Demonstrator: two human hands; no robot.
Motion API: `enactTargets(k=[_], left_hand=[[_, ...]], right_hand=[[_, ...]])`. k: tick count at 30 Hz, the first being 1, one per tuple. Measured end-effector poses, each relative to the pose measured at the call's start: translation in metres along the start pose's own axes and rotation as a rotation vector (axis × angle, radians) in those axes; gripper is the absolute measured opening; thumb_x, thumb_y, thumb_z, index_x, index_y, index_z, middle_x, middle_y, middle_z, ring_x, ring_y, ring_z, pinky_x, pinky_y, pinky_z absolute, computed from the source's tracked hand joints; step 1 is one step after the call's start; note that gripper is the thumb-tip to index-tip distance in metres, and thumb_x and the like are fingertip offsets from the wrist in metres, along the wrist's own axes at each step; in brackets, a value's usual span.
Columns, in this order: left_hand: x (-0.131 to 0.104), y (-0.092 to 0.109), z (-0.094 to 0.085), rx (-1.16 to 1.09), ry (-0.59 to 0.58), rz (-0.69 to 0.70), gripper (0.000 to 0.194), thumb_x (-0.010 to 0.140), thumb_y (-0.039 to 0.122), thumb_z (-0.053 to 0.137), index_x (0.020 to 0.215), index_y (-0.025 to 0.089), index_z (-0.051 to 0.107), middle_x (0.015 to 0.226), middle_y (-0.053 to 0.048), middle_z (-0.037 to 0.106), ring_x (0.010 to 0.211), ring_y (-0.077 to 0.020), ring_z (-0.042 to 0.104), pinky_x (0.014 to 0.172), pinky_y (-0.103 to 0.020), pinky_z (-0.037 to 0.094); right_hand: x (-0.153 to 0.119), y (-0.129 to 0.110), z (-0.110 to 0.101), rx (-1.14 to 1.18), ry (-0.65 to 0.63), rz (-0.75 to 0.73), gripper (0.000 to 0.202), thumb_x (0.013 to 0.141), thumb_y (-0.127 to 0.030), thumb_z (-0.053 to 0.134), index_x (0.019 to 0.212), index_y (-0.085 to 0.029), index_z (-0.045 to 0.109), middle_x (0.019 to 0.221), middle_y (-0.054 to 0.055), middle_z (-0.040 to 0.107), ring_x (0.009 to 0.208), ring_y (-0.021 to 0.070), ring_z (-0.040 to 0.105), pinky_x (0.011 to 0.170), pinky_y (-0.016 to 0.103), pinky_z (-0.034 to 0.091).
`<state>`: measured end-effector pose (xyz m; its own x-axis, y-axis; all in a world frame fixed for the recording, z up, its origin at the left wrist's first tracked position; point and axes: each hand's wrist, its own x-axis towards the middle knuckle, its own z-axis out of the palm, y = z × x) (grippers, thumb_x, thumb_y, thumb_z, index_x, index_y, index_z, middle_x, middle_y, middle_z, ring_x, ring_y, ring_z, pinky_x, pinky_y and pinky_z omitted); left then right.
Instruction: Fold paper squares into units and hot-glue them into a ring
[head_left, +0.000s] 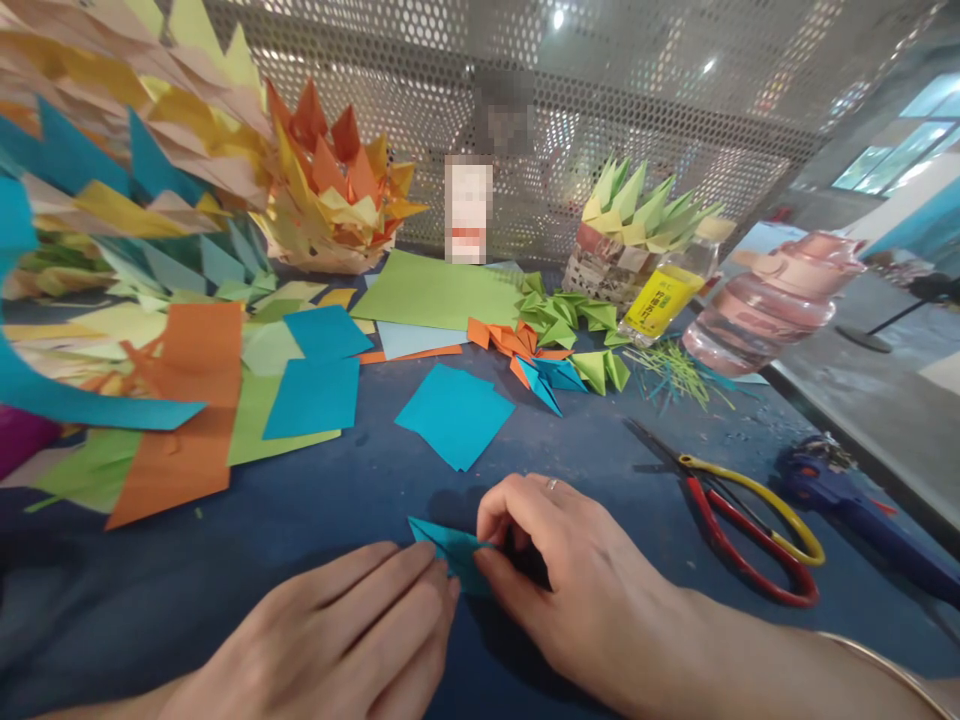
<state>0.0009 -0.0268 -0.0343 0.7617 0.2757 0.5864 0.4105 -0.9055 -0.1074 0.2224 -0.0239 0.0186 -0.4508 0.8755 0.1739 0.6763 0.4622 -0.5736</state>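
Observation:
A small folded piece of blue paper [469, 570] lies on the dark blue tabletop close in front of me, with a pointed corner toward the far left. My left hand [345, 625] rests palm down over its left part, fingers stretched out side by side and their tips on the paper. The left thumb is hidden. My right hand [574, 575], with a ring on one finger, is closed on the right end of the paper between thumb and curled fingers. Just beyond, a stack of blue paper squares [456, 415] lies near both hands.
Scissors [739, 520] and a blue glue gun [862, 520] lie at right. Behind are folded paper pieces [562, 315], a yellow-labelled bottle [667, 290] and a pink bottle [780, 300]. Orange paper [191, 400] and spiky paper crafts [337, 190] crowd the left. A perforated panel [420, 60] stands behind.

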Motion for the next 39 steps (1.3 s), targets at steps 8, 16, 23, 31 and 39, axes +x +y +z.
enactTargets(k=[8, 16, 23, 31, 39], left_hand=[[0.009, -0.002, -0.004, 0.002, 0.035, -0.017, 0.028, 0.095, 0.008, 0.042, 0.088, 0.017, 0.068, 0.104, 0.000, 0.068, 0.098, -0.0135, 0.059, 0.101, -0.026, 0.044], [0.007, -0.003, -0.008, 0.037, 0.005, 0.011, 0.031, 0.094, 0.006, 0.041, 0.100, 0.019, 0.069, 0.115, 0.001, 0.066, 0.106, -0.0151, 0.058, 0.105, -0.030, 0.041], [0.021, -0.011, -0.018, 0.007, 0.007, 0.160, 0.030, 0.098, 0.016, 0.041, 0.095, 0.020, 0.071, 0.105, 0.002, 0.069, 0.090, -0.0116, 0.061, 0.096, -0.024, 0.045], [0.011, -0.007, -0.016, -0.010, 0.028, 0.136, 0.029, 0.097, 0.019, 0.044, 0.098, 0.025, 0.072, 0.111, 0.006, 0.069, 0.103, -0.0107, 0.060, 0.103, -0.022, 0.043], [0.004, -0.008, -0.015, -0.024, -0.010, 0.173, 0.026, 0.096, 0.022, 0.048, 0.107, 0.026, 0.071, 0.119, 0.007, 0.068, 0.114, -0.0115, 0.057, 0.111, -0.024, 0.039]], right_hand=[[0.006, -0.001, -0.017, 0.112, -0.169, -0.232, 0.030, 0.075, 0.001, 0.043, 0.091, -0.013, 0.065, 0.080, 0.004, 0.065, 0.075, 0.0151, 0.057, 0.075, 0.028, 0.045], [0.013, 0.013, -0.025, -0.052, -0.269, -0.431, 0.015, 0.090, -0.009, 0.054, 0.098, -0.012, 0.065, 0.094, 0.006, 0.066, 0.085, 0.0151, 0.058, 0.081, 0.028, 0.045], [0.012, 0.013, -0.030, -0.197, -0.246, -0.520, 0.026, 0.091, -0.006, 0.045, 0.085, -0.018, 0.067, 0.091, 0.003, 0.068, 0.084, 0.0155, 0.055, 0.077, 0.031, 0.042], [0.018, 0.020, -0.034, -0.025, -0.312, -0.498, 0.012, 0.090, -0.016, 0.062, 0.085, -0.020, 0.071, 0.089, 0.000, 0.068, 0.086, 0.0136, 0.056, 0.081, 0.029, 0.045], [0.021, 0.024, -0.030, 0.054, -0.323, -0.450, 0.011, 0.091, -0.017, 0.063, 0.085, -0.020, 0.073, 0.086, 0.000, 0.066, 0.084, 0.0120, 0.057, 0.083, 0.028, 0.044]])
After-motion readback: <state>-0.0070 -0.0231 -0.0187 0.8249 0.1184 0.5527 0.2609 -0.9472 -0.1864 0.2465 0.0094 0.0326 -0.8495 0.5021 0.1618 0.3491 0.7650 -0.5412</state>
